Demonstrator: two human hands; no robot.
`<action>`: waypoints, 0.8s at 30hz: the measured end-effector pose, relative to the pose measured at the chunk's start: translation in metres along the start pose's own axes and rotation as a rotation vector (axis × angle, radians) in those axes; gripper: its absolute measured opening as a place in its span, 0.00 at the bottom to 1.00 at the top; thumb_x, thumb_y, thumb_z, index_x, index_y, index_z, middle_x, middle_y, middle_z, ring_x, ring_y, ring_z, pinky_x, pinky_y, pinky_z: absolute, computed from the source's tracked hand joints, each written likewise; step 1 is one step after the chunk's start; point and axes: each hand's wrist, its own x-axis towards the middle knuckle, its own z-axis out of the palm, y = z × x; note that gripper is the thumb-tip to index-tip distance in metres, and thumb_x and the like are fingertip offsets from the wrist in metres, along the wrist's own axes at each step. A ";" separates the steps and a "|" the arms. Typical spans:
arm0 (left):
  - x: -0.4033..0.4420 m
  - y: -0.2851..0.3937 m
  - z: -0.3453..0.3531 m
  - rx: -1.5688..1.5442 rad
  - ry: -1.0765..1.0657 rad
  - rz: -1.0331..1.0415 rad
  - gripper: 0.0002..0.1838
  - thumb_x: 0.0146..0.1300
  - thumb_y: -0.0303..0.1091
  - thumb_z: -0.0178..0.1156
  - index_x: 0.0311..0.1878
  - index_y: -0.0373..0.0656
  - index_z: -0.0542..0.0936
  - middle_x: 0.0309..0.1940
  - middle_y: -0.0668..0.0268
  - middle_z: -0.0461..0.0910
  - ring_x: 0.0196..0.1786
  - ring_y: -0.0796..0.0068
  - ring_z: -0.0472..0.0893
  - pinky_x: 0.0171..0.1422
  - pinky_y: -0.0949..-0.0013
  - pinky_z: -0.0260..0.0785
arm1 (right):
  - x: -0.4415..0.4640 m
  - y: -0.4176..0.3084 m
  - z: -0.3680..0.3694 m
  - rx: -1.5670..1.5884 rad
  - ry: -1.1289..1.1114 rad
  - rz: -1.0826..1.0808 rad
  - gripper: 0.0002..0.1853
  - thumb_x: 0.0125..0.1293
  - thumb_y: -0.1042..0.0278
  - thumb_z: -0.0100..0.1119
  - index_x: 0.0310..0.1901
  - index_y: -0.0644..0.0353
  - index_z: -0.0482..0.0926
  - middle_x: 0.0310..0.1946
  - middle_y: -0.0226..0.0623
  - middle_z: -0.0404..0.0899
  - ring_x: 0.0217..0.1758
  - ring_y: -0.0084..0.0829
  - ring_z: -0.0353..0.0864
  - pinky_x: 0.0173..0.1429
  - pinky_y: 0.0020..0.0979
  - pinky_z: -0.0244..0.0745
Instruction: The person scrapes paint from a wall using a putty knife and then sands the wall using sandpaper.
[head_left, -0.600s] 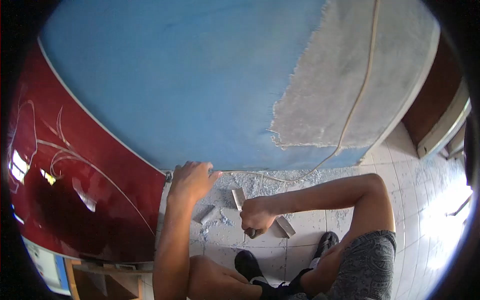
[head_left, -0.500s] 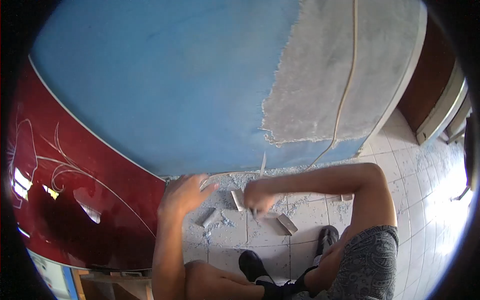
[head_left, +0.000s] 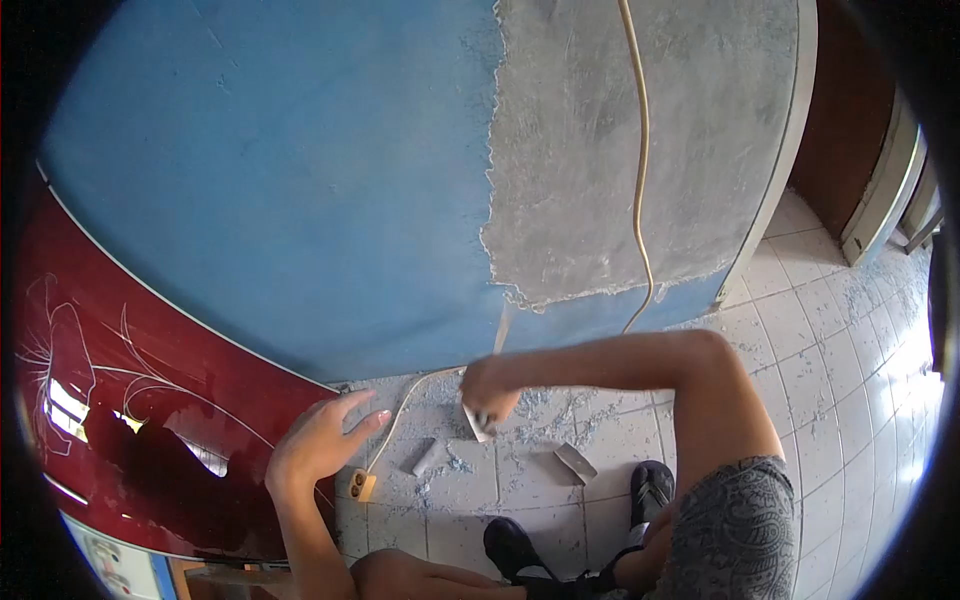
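My right hand (head_left: pixel 490 386) is closed around a tool with a thin, pale flat blade, which looks like a scraper (head_left: pixel 502 328). Its blade points up at the bottom of the blue painted wall (head_left: pixel 300 210), just below the ragged edge of bare grey plaster (head_left: pixel 580 170); the handle is hidden in my fist. My left hand (head_left: pixel 325 440) holds nothing, thumb and fingers apart, in front of the glossy red panel (head_left: pixel 190 400). Below my right hand, a small flat piece (head_left: pixel 478 428) lies on the floor, partly covered from view.
A beige cable (head_left: pixel 640 150) hangs down the wall; another stretch ends at a socket block (head_left: pixel 362 485) on the floor. Paint flakes (head_left: pixel 455 462) litter the white tiles. Two small pieces, one grey (head_left: pixel 424 456) and one angled (head_left: pixel 575 463), lie before my shoes (head_left: pixel 512 545). A doorway stands right.
My left hand has moved left and down, away from the wall base, uncovering the socket block. My right hand has shifted slightly left with the scraper. The camera view has turned somewhat.
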 end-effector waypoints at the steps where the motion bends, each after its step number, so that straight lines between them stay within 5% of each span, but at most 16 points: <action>1: -0.002 0.008 0.000 -0.007 0.000 0.008 0.36 0.69 0.63 0.55 0.67 0.43 0.75 0.64 0.49 0.77 0.68 0.48 0.74 0.71 0.54 0.67 | 0.002 -0.020 -0.001 -0.029 0.011 -0.031 0.21 0.57 0.48 0.63 0.32 0.61 0.86 0.32 0.43 0.87 0.40 0.49 0.87 0.46 0.46 0.83; 5: -0.005 0.043 -0.007 -0.005 -0.004 0.045 0.36 0.69 0.63 0.55 0.68 0.44 0.75 0.66 0.50 0.75 0.69 0.49 0.73 0.71 0.54 0.66 | 0.006 -0.071 0.003 -0.094 0.050 -0.162 0.22 0.58 0.48 0.62 0.30 0.63 0.85 0.32 0.46 0.87 0.42 0.48 0.87 0.48 0.47 0.82; 9: -0.011 0.070 -0.012 0.012 -0.005 0.009 0.35 0.69 0.62 0.56 0.68 0.44 0.74 0.66 0.49 0.75 0.68 0.49 0.74 0.71 0.54 0.66 | 0.001 0.039 0.014 -0.015 0.102 0.048 0.19 0.57 0.49 0.63 0.27 0.61 0.85 0.30 0.45 0.86 0.39 0.46 0.87 0.45 0.45 0.82; 14: -0.010 0.089 -0.015 -0.017 0.003 0.089 0.35 0.69 0.60 0.58 0.68 0.43 0.75 0.63 0.47 0.76 0.67 0.48 0.74 0.70 0.53 0.67 | 0.007 -0.069 -0.017 -0.089 0.137 -0.071 0.19 0.55 0.48 0.65 0.29 0.60 0.86 0.31 0.45 0.86 0.39 0.46 0.87 0.46 0.45 0.82; 20: -0.010 0.092 -0.014 0.019 0.050 0.097 0.35 0.69 0.60 0.58 0.67 0.42 0.75 0.63 0.47 0.77 0.66 0.48 0.75 0.69 0.53 0.68 | 0.007 0.025 -0.009 -0.125 0.084 -0.035 0.22 0.57 0.46 0.63 0.34 0.61 0.85 0.35 0.45 0.86 0.44 0.51 0.86 0.52 0.48 0.81; 22: -0.011 0.094 -0.016 0.021 0.059 0.116 0.35 0.69 0.59 0.58 0.67 0.41 0.75 0.62 0.48 0.78 0.66 0.48 0.76 0.69 0.53 0.68 | -0.014 -0.022 -0.044 -0.030 0.162 0.099 0.22 0.58 0.46 0.63 0.35 0.61 0.85 0.36 0.45 0.86 0.44 0.51 0.86 0.52 0.48 0.82; 24: -0.010 0.096 -0.017 0.030 0.055 0.132 0.35 0.69 0.59 0.58 0.67 0.40 0.75 0.62 0.48 0.78 0.66 0.48 0.76 0.69 0.53 0.68 | -0.010 -0.059 -0.051 -0.046 0.152 0.014 0.23 0.59 0.45 0.63 0.35 0.61 0.85 0.36 0.45 0.86 0.44 0.51 0.86 0.52 0.48 0.82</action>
